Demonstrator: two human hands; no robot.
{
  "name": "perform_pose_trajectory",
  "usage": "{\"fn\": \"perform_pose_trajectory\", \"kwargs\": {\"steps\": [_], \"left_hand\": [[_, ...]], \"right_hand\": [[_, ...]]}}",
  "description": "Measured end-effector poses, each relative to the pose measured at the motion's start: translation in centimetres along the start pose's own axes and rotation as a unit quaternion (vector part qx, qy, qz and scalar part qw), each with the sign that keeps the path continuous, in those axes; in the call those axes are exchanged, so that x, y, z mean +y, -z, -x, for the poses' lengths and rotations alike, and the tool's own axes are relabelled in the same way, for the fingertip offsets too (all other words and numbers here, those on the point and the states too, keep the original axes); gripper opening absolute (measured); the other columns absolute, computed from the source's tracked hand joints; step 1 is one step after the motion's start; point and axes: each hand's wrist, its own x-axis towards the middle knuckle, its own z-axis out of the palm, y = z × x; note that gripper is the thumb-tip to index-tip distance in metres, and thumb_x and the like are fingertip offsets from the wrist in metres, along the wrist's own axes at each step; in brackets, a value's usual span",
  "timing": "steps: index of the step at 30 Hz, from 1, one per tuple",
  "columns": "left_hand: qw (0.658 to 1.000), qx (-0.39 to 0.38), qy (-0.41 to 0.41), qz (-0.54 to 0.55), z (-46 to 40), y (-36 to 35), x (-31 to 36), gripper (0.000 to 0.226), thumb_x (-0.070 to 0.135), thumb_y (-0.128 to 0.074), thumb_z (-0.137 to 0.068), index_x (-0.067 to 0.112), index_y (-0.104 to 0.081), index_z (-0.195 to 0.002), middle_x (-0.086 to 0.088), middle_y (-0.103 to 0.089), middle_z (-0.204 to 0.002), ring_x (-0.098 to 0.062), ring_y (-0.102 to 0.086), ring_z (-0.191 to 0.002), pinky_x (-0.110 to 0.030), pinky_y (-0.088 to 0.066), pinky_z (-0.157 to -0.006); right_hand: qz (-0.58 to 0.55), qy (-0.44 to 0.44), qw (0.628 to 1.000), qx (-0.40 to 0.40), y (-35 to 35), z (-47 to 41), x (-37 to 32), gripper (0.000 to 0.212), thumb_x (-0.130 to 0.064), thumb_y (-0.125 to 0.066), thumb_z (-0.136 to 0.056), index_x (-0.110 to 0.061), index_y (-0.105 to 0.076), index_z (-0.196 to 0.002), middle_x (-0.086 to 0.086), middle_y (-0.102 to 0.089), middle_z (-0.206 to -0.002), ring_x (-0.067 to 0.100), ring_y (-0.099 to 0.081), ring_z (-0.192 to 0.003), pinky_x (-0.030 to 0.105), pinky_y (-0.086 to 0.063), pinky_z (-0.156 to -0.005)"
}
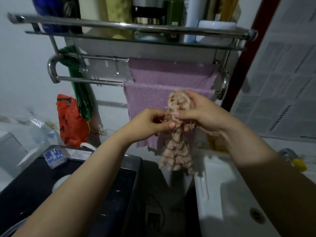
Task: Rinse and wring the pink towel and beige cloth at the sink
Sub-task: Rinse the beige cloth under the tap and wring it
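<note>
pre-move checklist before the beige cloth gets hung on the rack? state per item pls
1. Right hand grips beige cloth at its top: ok.
2. Left hand pinches the cloth's edge: ok.
3. Cloth hangs free, clear of the sink: ok.
4. Free bar space on the rack left of the pink towel: ok.
5. Cloth fully wrung: cannot tell.
6. Pink towel secure on the bar: ok.

Dim little washroom, pale wall (25,65) seen behind and above the hands. A steel rack (130,28) is mounted up there, loaded with bottles. An orange plastic bag (71,120) and green bag (80,86) are hung left of the hands. Tiled wall (282,82) is seen off right, dark appliance top (42,182) below left, white basin (227,194) below right.
</note>
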Motion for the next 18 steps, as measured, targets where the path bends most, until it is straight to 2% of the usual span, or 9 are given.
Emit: {"fn": "perform_pose_trajectory", "kwargs": {"steps": [3, 6, 8, 10, 12, 13, 15, 17, 18], "left_hand": [[0.999, 0.042, 0.009, 0.009, -0.5, 2.0, 1.3, 0.011, 0.019, -0.067, -0.086, 0.011, -0.073, -0.088, 0.005, -0.069, -0.069, -0.004, -0.059, -0.060, -0.015, -0.045, -0.054], [0.995, 0.093, 0.034, 0.030, -1.3, 4.9, 2.9, 0.011, 0.016, -0.059, -0.093, 0.013, -0.065, -0.083, 0.001, -0.059, -0.060, -0.011, -0.051, -0.048, -0.020, -0.039, -0.042], [0.987, 0.126, 0.041, 0.089, -1.9, 6.4, 4.1, 0.012, 0.017, -0.049, -0.099, 0.014, -0.056, -0.089, -0.010, -0.063, -0.071, -0.022, -0.064, -0.054, -0.027, -0.050, -0.047], [0.977, 0.168, 0.008, 0.134, -2.5, 7.5, 5.1, 0.013, 0.019, -0.046, -0.100, 0.016, -0.051, -0.089, -0.010, -0.062, -0.078, -0.023, -0.067, -0.068, -0.038, -0.056, -0.065], [0.963, 0.238, -0.122, 0.034, -3.1, 8.8, 5.1, 0.005, 0.021, -0.053, -0.093, 0.021, -0.052, -0.088, 0.001, -0.058, -0.084, -0.014, -0.058, -0.079, -0.035, -0.049, -0.078], [0.935, 0.280, -0.210, -0.058, -3.2, 9.4, 4.9, 0.008, 0.020, -0.058, -0.087, 0.019, -0.053, -0.092, 0.002, -0.056, -0.091, -0.011, -0.054, -0.086, -0.031, -0.046, -0.081], [0.846, 0.345, -0.344, -0.217, -3.3, 10.2, 3.5, 0.024, 0.015, -0.067, -0.077, 0.007, -0.052, -0.094, -0.013, -0.050, -0.104, -0.011, -0.047, -0.096, -0.024, -0.043, -0.081], [0.809, 0.386, -0.341, -0.283, -3.6, 10.7, 2.0, 0.028, 0.016, -0.071, -0.076, 0.005, -0.049, -0.088, -0.026, -0.047, -0.103, -0.016, -0.045, -0.092, -0.027, -0.043, -0.071], [0.816, 0.391, -0.305, -0.298, -4.0, 10.9, 1.4, 0.026, 0.018, -0.070, -0.078, 0.004, -0.049, -0.085, -0.026, -0.048, -0.100, -0.020, -0.047, -0.087, -0.030, -0.044, -0.067]], "right_hand": [[0.037, 0.006, 0.999, 0.001, -0.6, -0.4, -1.5, 0.027, -0.007, -0.049, -0.095, -0.030, -0.047, -0.110, 0.004, -0.063, -0.075, 0.016, -0.060, -0.042, 0.022, -0.045, -0.033], [-0.003, -0.004, 1.000, 0.029, -0.9, -1.4, -3.4, 0.017, -0.021, -0.035, -0.102, -0.025, -0.039, -0.118, 0.014, -0.062, -0.088, 0.025, -0.067, -0.049, 0.028, -0.051, -0.036], [-0.076, 0.024, 0.996, 0.039, -1.5, -2.2, -4.5, 0.019, -0.024, -0.033, -0.102, -0.018, -0.037, -0.119, 0.022, -0.063, -0.105, 0.029, -0.072, -0.073, 0.038, -0.059, -0.056], [-0.103, 0.099, 0.988, 0.054, -2.6, -3.1, -5.2, 0.018, -0.020, -0.036, -0.101, -0.014, -0.040, -0.117, 0.018, -0.062, -0.113, 0.025, -0.067, -0.096, 0.039, -0.057, -0.080], [0.026, 0.256, 0.964, 0.068, -3.8, -3.9, -5.5, 0.018, -0.020, -0.048, -0.097, -0.015, -0.045, -0.114, 0.002, -0.059, -0.112, 0.012, -0.058, -0.108, 0.031, -0.048, -0.098], [0.140, 0.349, 0.923, 0.076, -4.0, -4.3, -5.5, 0.022, -0.022, -0.055, -0.093, -0.014, -0.048, -0.113, 0.000, -0.056, -0.116, 0.009, -0.054, -0.112, 0.027, -0.043, -0.101], [0.375, 0.506, 0.771, 0.097, -3.8, -5.7, -5.1, 0.030, -0.025, -0.063, -0.086, -0.010, -0.051, -0.109, 0.015, -0.051, -0.128, 0.022, -0.047, -0.123, 0.036, -0.036, -0.107], [0.504, 0.580, 0.630, 0.113, -3.6, -7.4, -4.6, 0.026, -0.023, -0.064, -0.082, -0.008, -0.054, -0.102, 0.025, -0.053, -0.129, 0.035, -0.046, -0.123, 0.048, -0.030, -0.111], [0.537, 0.589, 0.594, 0.109, -3.5, -8.3, -4.1, 0.023, -0.021, -0.064, -0.082, -0.006, -0.059, -0.099, 0.025, -0.055, -0.128, 0.035, -0.047, -0.122, 0.050, -0.029, -0.111]]}}
